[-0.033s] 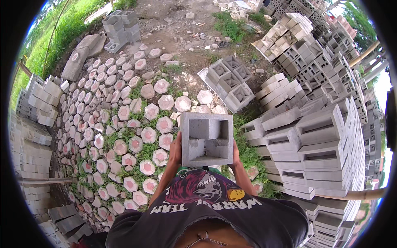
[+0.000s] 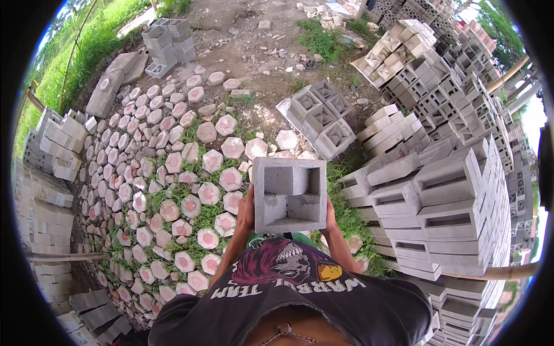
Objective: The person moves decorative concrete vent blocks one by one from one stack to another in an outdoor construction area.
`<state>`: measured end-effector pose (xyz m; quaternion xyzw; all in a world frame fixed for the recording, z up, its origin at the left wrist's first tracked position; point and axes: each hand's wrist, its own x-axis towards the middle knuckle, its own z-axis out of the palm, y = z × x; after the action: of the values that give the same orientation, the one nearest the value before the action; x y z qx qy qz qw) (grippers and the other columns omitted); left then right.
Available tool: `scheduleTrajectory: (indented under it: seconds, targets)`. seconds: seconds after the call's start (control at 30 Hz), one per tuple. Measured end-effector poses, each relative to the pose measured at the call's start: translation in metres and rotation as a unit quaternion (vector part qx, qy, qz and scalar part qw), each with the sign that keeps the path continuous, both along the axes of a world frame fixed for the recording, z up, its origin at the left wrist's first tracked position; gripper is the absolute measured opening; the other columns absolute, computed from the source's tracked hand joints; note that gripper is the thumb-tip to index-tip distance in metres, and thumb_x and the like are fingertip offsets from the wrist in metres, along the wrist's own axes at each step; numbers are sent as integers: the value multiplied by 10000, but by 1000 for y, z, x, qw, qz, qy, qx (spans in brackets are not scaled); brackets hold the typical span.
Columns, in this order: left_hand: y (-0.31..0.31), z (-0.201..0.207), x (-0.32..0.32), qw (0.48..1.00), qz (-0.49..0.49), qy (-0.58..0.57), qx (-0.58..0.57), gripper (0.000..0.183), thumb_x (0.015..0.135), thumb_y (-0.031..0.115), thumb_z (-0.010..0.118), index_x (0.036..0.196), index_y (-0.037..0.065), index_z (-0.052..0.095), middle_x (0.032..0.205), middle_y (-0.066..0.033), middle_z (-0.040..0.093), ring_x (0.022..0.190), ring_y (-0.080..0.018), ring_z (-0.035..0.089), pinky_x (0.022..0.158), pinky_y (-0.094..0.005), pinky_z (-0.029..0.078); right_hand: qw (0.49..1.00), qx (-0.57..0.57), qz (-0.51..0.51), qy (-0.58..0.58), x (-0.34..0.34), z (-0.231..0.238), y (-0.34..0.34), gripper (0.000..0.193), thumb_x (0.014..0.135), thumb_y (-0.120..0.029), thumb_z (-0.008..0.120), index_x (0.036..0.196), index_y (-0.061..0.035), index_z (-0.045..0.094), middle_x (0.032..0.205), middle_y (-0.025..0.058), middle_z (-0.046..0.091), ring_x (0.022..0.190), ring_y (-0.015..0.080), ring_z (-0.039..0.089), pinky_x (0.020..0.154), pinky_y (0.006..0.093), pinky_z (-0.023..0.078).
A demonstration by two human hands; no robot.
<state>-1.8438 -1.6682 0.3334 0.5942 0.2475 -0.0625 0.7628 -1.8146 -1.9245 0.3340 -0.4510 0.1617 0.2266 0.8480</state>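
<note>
In front of my body I hold a square grey concrete vent block point(image 2: 290, 225), its hollow face turned up with an inner step showing. My left hand point(image 2: 246, 209) presses on the block's left side, and my right hand point(image 2: 330, 218) grips the right side. Both hands' fingertips are partly hidden by the block. Beyond it, to the right, several similar vent blocks point(image 2: 336, 137) lie grouped on the ground.
Hexagonal pavers point(image 2: 208, 193) with pinkish centres and grass between them cover the ground ahead and left. Tall stacks of concrete blocks point(image 2: 447, 199) rise close on my right. More stacked blocks point(image 2: 40, 190) line the left, and hollow grey blocks point(image 2: 167, 46) stand at the far left.
The surroundings have shifted very slightly in the view. The vent block stays between my two hands.
</note>
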Motion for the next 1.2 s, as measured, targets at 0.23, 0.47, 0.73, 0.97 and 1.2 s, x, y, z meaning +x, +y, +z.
scheduleTrajectory:
  seconds: [0.23,0.47,0.73,0.97,1.2]
  targets:
    - [40,28,123,991,40,-56,-115,651,957,541,335,1112,-31,604,966,-108,642,860,-158,577,760,-304,465,1000,-17,4,-14,132,43,51,636,961,-528,336,1348,-29,414,1249,160,539,1103,279,550,963,398,438]
    - [76,1,250,978,60,-12,-198,640,953,551,348,1167,-9,570,1019,-117,630,863,-187,608,756,-327,502,997,0,69,33,263,28,80,819,888,-630,432,1430,-35,284,1384,172,413,1222,300,456,1018,402,372]
    - [121,-15,427,972,57,-37,-223,628,952,546,353,1296,33,469,1123,-133,596,964,-237,610,845,-368,505,985,-63,148,57,456,38,120,847,752,-296,697,1433,-40,264,1326,171,444,1201,294,467,984,391,399]
    - [129,-3,549,966,40,-28,-256,633,958,548,322,1352,63,415,1209,-147,551,1060,-273,578,897,-419,493,991,-48,127,18,568,65,125,861,726,-278,707,1425,-23,276,1310,169,457,1186,284,475,985,380,393]
    - [126,-6,693,957,-95,4,-274,658,944,571,318,1380,83,375,1230,-159,540,1077,-305,572,924,-461,482,997,-59,-9,44,644,48,116,897,724,-265,713,1447,-25,239,1298,208,471,1149,313,508,951,399,421]
